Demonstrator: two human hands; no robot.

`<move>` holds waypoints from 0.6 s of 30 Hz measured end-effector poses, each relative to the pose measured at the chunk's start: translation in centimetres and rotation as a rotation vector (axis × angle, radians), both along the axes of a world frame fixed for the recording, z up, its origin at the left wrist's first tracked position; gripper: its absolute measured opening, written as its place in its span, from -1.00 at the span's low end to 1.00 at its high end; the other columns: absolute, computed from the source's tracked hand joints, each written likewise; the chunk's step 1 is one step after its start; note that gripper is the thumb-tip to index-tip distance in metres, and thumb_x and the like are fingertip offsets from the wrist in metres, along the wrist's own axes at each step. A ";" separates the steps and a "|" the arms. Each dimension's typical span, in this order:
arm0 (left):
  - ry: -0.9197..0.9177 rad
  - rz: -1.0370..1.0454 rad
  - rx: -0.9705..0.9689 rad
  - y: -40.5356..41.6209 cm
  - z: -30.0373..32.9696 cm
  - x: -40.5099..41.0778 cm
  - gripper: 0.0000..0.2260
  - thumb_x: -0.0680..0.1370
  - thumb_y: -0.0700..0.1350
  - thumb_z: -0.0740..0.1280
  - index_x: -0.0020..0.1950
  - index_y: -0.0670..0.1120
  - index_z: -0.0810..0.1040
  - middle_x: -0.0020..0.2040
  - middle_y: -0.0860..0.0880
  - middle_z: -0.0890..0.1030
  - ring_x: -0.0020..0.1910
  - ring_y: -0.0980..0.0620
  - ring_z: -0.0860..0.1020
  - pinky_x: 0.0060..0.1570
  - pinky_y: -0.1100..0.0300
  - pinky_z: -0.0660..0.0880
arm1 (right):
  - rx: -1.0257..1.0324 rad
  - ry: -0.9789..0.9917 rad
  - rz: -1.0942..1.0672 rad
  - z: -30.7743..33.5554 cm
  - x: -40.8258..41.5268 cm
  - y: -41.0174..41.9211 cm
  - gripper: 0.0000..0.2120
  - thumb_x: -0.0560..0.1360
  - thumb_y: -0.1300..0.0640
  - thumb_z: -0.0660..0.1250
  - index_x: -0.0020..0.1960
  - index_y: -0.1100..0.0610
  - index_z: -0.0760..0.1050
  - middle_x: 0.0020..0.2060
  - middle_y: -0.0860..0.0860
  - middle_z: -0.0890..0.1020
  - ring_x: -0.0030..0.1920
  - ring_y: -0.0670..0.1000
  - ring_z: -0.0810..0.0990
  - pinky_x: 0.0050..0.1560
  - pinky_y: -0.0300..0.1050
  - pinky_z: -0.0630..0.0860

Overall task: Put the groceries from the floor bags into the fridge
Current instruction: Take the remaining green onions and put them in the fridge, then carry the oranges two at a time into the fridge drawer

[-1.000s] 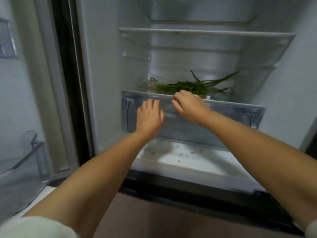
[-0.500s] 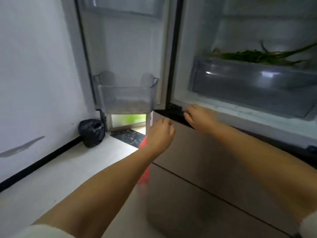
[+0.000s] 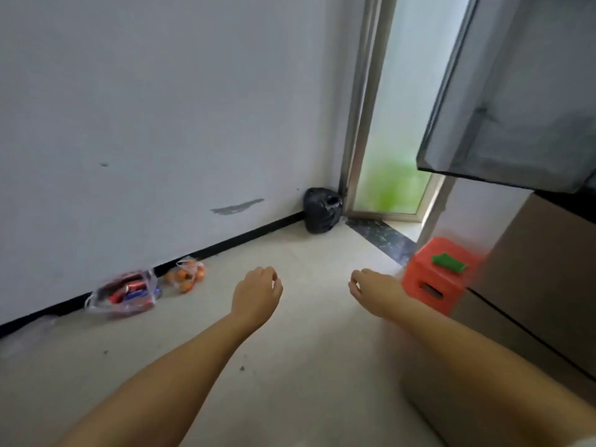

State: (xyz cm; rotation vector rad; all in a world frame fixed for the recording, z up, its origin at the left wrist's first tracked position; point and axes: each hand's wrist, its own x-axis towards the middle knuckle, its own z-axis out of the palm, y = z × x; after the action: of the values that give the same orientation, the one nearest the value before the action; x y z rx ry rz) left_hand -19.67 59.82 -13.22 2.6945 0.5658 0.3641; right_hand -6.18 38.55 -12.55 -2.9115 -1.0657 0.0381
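Both hands out over the floor, holding nothing. Left hand (image 3: 258, 293) and right hand (image 3: 371, 290): fingers loosely curled, relaxed. Two clear grocery bags lie against the wall, far left of the left hand, well apart from it: bag of oranges (image 3: 186, 274), and left of it a bag of red and blue packets (image 3: 125, 295). Fridge door (image 3: 516, 101) open, upper right. Red stool (image 3: 438, 272) just right of right hand.

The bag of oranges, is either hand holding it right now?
No, the bag of oranges lies on the floor by the wall, apart from the left hand and right hand.
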 end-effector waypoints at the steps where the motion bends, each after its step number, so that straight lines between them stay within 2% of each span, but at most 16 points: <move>1: 0.021 0.038 0.000 1.9 -0.5 -1.0 -0.78 0.60 -0.05 0.12 0.08 -0.11 0.50 0.02 -0.07 0.54 -0.03 -0.04 0.49 -0.02 0.09 0.46 | -0.023 0.027 0.042 -0.8 -0.4 2.5 -0.67 0.61 -0.04 0.02 0.14 0.13 0.43 0.07 0.09 0.54 0.02 0.19 0.57 0.03 0.02 0.45; 8: 0.122 0.229 -0.038 14.8 -4.1 -3.1 -0.78 0.60 -0.04 0.12 0.05 -0.12 0.50 0.01 -0.07 0.54 -0.07 -0.05 0.51 -0.05 0.04 0.49 | -0.085 0.111 0.287 -4.4 0.4 18.8 -0.68 0.62 -0.03 0.00 0.11 0.13 0.44 0.00 0.07 0.55 -0.08 0.16 0.57 -0.12 -0.06 0.41; 12: 0.145 0.324 -0.077 22.0 -4.8 -1.1 -0.80 0.59 -0.06 0.13 -0.01 -0.12 0.49 -0.03 -0.08 0.55 -0.12 -0.07 0.51 -0.10 0.02 0.49 | -0.099 0.151 0.352 -5.4 3.7 27.4 -0.68 0.62 -0.02 0.00 0.11 0.14 0.44 -0.01 0.07 0.56 -0.10 0.14 0.57 -0.10 -0.03 0.47; 16: 0.165 0.390 -0.070 28.0 -4.4 1.5 -0.83 0.59 -0.10 0.13 -0.10 -0.13 0.45 -0.06 -0.11 0.54 -0.18 -0.07 0.47 -0.22 0.10 0.37 | -0.132 0.198 0.401 -5.5 7.2 35.3 -0.67 0.62 -0.03 -0.01 0.12 0.13 0.44 -0.02 0.07 0.55 -0.10 0.11 0.56 -0.09 -0.02 0.49; 18: 0.168 0.436 -0.100 30.5 -4.5 2.2 -0.85 0.59 -0.10 0.13 -0.07 -0.11 0.45 -0.06 -0.10 0.54 -0.15 -0.07 0.48 -0.22 0.11 0.37 | -0.163 0.203 0.439 -5.3 8.4 38.8 -0.67 0.63 -0.03 -0.01 0.11 0.14 0.44 -0.03 0.07 0.55 -0.09 0.09 0.56 -0.08 -0.04 0.49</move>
State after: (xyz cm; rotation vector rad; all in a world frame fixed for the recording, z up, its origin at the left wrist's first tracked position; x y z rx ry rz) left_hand -17.42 90.31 -17.70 2.5041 1.1938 0.2127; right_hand 2.18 77.31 -17.86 -2.6622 -1.7011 0.4419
